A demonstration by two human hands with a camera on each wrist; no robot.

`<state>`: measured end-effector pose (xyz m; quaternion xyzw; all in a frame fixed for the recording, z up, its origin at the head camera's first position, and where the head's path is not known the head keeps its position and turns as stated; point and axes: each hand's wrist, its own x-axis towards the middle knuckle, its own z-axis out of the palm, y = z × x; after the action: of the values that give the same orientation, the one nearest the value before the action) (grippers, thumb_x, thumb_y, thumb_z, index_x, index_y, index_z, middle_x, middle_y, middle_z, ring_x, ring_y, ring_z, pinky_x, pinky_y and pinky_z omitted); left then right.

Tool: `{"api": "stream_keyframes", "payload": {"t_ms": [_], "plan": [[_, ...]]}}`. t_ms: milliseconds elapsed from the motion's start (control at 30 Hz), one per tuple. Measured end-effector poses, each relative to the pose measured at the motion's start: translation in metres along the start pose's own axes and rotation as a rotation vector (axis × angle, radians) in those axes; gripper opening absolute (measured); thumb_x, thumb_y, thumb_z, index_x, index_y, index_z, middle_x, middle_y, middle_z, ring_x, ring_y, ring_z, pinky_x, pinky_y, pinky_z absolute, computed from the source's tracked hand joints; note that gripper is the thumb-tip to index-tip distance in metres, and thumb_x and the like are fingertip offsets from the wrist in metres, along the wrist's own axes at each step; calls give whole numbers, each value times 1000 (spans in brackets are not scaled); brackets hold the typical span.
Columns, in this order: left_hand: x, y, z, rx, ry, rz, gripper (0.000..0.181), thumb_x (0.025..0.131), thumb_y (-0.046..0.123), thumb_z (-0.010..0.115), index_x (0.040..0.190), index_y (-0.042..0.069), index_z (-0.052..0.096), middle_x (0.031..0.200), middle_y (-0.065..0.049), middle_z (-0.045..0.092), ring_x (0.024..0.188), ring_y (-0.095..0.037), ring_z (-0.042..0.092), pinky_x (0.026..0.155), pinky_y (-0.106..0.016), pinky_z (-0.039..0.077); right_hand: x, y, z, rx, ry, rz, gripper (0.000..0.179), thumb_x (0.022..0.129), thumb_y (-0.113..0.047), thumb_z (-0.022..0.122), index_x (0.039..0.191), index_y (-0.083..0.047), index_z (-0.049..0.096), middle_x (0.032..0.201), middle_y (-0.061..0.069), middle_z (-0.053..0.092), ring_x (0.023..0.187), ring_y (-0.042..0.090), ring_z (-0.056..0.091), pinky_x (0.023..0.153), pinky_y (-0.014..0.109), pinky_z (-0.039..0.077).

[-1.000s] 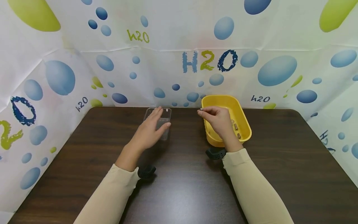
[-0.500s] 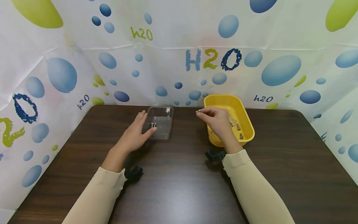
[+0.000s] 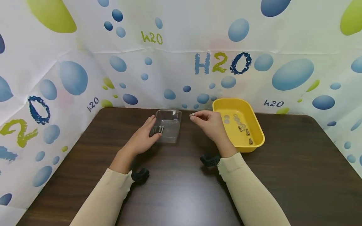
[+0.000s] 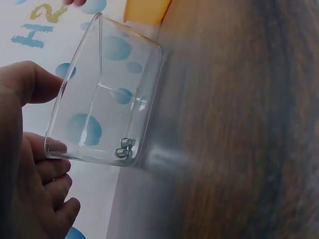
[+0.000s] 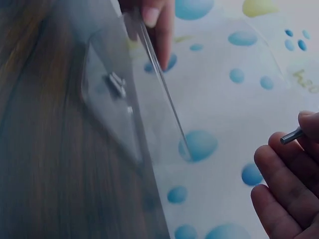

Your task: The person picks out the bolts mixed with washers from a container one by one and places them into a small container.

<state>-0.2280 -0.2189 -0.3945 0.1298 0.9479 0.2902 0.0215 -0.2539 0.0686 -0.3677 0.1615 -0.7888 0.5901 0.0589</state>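
My right hand (image 3: pixel 210 127) pinches a small metal bolt (image 5: pixel 291 136) between thumb and forefinger; the fingers hide part of it. It is above the table, left of the yellow tub (image 3: pixel 258 127) and apart from the clear plastic box (image 3: pixel 171 130). My left hand (image 3: pixel 139 138) lies along the box's left side, its thumb and fingers touching the rim near one corner. In the left wrist view, several short silver metal pieces (image 4: pixel 123 148) lie inside the box (image 4: pixel 94 119). Their exact kind is hard to tell.
Several bolts (image 3: pixel 247 131) and flat, clear rings like washers (image 3: pixel 236 118) lie in the yellow tub. The dark wooden table (image 3: pixel 175 182) extends around both containers. A white patterned sheet (image 3: pixel 175 31) stands behind the table's far edge.
My left hand has moved from over the clear box to its left side, uncovering its inside. My right hand has moved left, away from the yellow tub, with the bolt.
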Motion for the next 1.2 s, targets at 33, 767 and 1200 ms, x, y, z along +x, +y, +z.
{"api": "stream_keyframes", "payload": {"t_ms": [33, 767, 1200], "plan": [[0, 0, 0, -3, 1, 2, 77, 98, 39, 51, 158, 5, 17, 167, -6, 8, 154, -25, 5, 120, -55, 18, 1, -1, 5, 3, -8, -4, 22, 90, -28, 74, 101, -10, 77, 103, 5, 76, 93, 17, 68, 79, 28, 57], [2, -6, 2, -16, 20, 7, 78, 97, 42, 53, 158, 7, 19, 166, -8, 13, 153, -26, 9, 118, -57, 22, 6, 1, 76, -392, -167, -235, 17, 92, -23, 69, 101, -13, 78, 102, 0, 76, 95, 15, 69, 86, 35, 57], [0, -10, 1, -20, 17, 33, 77, 97, 40, 54, 157, 6, 20, 166, -9, 12, 153, -27, 9, 118, -57, 21, 0, 1, 86, -620, -227, -363, 15, 92, -20, 67, 99, -12, 78, 99, 2, 76, 93, 19, 71, 85, 35, 57]]}}
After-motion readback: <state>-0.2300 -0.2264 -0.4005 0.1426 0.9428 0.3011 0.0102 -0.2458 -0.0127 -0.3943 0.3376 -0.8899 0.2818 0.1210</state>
